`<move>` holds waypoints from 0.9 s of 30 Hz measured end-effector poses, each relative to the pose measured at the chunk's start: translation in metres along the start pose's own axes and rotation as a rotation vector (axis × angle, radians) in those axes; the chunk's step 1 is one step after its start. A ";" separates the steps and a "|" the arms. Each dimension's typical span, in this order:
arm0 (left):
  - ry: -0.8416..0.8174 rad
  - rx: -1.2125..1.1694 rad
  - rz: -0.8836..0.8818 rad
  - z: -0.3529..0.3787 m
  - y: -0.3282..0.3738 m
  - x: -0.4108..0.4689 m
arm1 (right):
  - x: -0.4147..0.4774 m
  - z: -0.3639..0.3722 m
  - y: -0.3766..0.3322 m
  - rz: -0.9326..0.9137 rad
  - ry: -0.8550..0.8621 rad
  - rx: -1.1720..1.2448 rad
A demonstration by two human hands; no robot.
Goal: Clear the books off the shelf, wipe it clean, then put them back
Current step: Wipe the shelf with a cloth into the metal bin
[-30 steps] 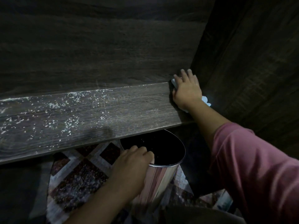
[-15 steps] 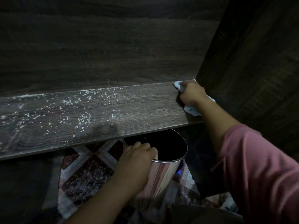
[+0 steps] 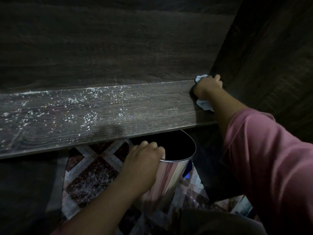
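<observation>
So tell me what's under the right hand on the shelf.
A pale blue cloth lies under the right hand on the shelf. Its ends show past the fingers and by the wrist; the middle is covered, as is the wood beneath.

Right hand [image 3: 207,89] outstretched, left hand [image 3: 144,160] nearer, both gripping.

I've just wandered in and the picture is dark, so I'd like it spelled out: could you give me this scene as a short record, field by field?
Place: dark wooden shelf, seen from above
Dirt: white specks over the board's left and middle
Right hand: holds a pale cloth against the board in the far right corner
Left hand: grips the rim of a shiny metal bin, tilted under the shelf's front edge
Books: none in view
Sleeve: pink, on the right arm
Floor: patterned
</observation>
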State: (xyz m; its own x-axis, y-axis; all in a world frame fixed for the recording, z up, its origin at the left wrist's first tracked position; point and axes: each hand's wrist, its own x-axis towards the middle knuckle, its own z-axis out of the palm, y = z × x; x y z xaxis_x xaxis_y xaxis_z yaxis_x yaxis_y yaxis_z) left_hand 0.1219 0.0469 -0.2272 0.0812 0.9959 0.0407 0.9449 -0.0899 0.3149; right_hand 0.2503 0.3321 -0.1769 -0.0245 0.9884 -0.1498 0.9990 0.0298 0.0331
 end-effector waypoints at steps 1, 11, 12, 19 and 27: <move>0.000 -0.002 -0.002 0.000 -0.001 0.000 | 0.003 -0.003 -0.004 0.005 -0.037 0.059; 0.000 -0.007 -0.017 -0.004 -0.003 -0.001 | -0.043 0.015 -0.025 -0.232 0.114 0.163; 0.003 -0.004 -0.018 -0.004 -0.002 -0.001 | -0.035 0.019 -0.025 -0.129 0.237 0.130; 0.016 -0.006 -0.007 0.000 -0.002 -0.002 | 0.005 0.004 -0.005 0.110 0.154 0.047; -0.011 -0.024 -0.017 -0.003 -0.006 -0.002 | -0.028 0.021 -0.044 -0.231 0.124 0.149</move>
State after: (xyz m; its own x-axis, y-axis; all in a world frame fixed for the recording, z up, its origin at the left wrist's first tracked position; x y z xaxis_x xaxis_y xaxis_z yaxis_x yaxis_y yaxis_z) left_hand 0.1153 0.0449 -0.2268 0.0683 0.9974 0.0249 0.9385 -0.0727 0.3377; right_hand 0.2079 0.3001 -0.1953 -0.2468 0.9690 -0.0144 0.9607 0.2427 -0.1344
